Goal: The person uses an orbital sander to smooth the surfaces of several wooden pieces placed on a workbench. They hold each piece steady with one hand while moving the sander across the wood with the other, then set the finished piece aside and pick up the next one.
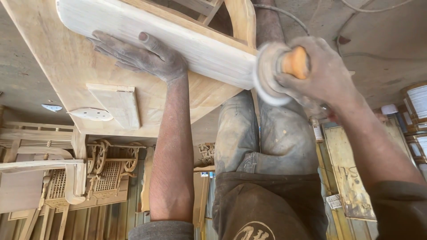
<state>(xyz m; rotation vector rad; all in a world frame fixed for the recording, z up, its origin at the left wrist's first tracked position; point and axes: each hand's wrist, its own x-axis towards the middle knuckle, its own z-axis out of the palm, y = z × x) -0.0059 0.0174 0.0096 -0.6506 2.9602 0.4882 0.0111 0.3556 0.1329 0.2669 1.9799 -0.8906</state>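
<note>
Left hand (138,55) spread flat, fingers (106,44) open and splayed, palm down on bare pale wooden furniture piece (66,58), thumb lying up against the rounded rail (178,38) just above the fingertips; pressing, not clutching anything. Right hand (320,73) closed tight round the orange handle (295,62) of a powered disc sander (269,73), knuckles wrapped over, thumb side toward the disc. Disc blurred, apparently spinning, edge touching the end of the rail, just left of the right fingers. Cable (284,13) trailing off past the back of the right hand. Rail: stiff hardwood, smooth and dusty, likely slippery under a dry palm; whole piece probably heavy and bulky, unlikely to shift under a flat press. Best hold judged to be flat palm on the broad panel below the rail, well clear of the disc. Sander probably light but twisty under power, so firm full-fist grip on the handle, fingers kept off the pad rim. Small rectangular wood block (118,104) on the panel, below the left wrist. Loose sanding sheets (91,114) lying on the panel left of that block, another (52,107) further left. Carved wooden furniture with wheel motifs (106,164) stacked well beyond the left forearm. Dusty trousers (262,133) between both arms. Paint tins (418,102) far side of the right forearm.
</note>
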